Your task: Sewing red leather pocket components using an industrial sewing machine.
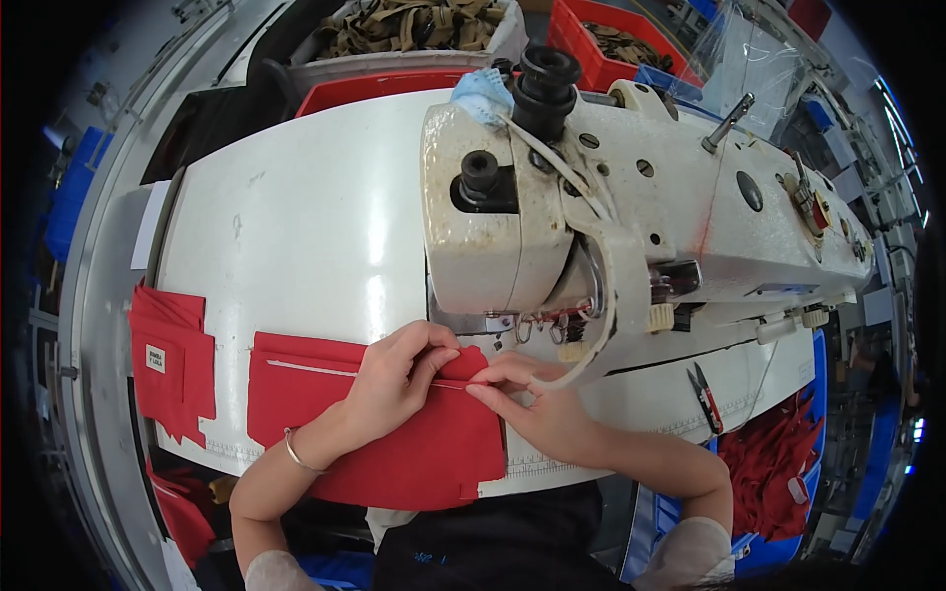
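Found red cloth panel (394, 463) spread on white desk (296, 227), near the front edge, in front and to the left of the sewing machine head (473, 246), with lower portion reaching past the desk edge toward the lap. Noted pale narrow line (310, 367) running along the upper left part of the panel.

Observed left hand (394, 374) over the panel, thumb and fingers pinched together on the cloth near a folded edge. Observed right hand (532, 404) just beside, thumb and fingers likewise clamped on the same edge, close below the machine's needle area. Noted metal bangle (293, 451) on left wrist.

Recorded at left end of desk: stacked red pieces (192, 379), topmost bearing a small white label (156, 359), well apart from the hands. Recorded at right: thread snips (708, 402) lying near the front edge, beyond the right hand. Sighted below the desk's right end: blue crate (820, 394) containing crumpled red fabric (769, 473). Found light-blue cloth (483, 96) resting atop machine.
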Action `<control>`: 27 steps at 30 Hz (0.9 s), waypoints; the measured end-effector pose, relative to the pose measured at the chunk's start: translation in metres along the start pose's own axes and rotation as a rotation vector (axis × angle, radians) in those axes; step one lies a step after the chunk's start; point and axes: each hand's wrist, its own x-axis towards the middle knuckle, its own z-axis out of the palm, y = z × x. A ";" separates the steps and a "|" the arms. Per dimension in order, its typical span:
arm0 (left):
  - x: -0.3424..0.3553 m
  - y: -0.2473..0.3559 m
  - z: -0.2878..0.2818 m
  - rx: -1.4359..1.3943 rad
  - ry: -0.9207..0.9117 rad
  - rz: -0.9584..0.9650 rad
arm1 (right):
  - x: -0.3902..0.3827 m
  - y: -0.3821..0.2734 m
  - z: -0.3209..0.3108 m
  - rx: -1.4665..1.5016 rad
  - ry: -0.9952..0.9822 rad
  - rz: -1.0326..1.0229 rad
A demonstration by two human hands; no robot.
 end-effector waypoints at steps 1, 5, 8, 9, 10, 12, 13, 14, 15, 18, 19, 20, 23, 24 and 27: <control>0.002 0.003 -0.001 -0.052 -0.022 -0.028 | 0.000 -0.002 -0.001 0.002 -0.002 -0.001; 0.010 0.018 -0.014 -0.240 -0.165 -0.151 | 0.001 -0.007 -0.004 0.129 0.006 0.160; 0.012 0.025 -0.018 -0.389 -0.167 -0.305 | 0.002 -0.006 -0.005 0.240 -0.014 0.172; 0.011 0.024 -0.018 -0.385 -0.165 -0.305 | 0.003 -0.006 -0.004 0.308 -0.016 0.167; 0.010 0.020 -0.018 -0.364 -0.156 -0.327 | 0.002 -0.007 -0.003 0.310 -0.017 0.164; 0.009 0.016 -0.016 -0.343 -0.148 -0.348 | 0.000 -0.010 -0.003 0.356 -0.050 0.180; 0.008 0.015 -0.015 -0.360 -0.144 -0.334 | 0.000 -0.008 -0.002 0.357 -0.048 0.178; 0.007 0.015 -0.014 -0.377 -0.141 -0.320 | 0.001 -0.003 -0.001 0.353 -0.030 0.159; 0.007 0.017 -0.014 -0.377 -0.142 -0.319 | 0.001 0.000 -0.001 0.350 -0.010 0.141; 0.006 0.023 -0.013 -0.270 -0.145 -0.247 | 0.001 0.001 -0.001 0.314 0.007 0.154; 0.004 0.024 -0.012 -0.237 -0.130 -0.194 | 0.002 0.001 0.000 0.315 0.005 0.153; 0.002 0.024 -0.012 -0.204 -0.114 -0.141 | 0.002 0.000 0.000 0.323 0.004 0.144; 0.000 0.022 -0.009 -0.123 -0.071 -0.085 | 0.003 0.001 0.001 0.322 0.018 0.105; 0.000 0.021 -0.006 -0.125 -0.072 -0.083 | 0.002 0.002 0.001 0.315 0.032 0.076; -0.005 0.016 0.007 -0.141 0.017 -0.122 | -0.001 0.001 0.000 0.240 0.097 0.033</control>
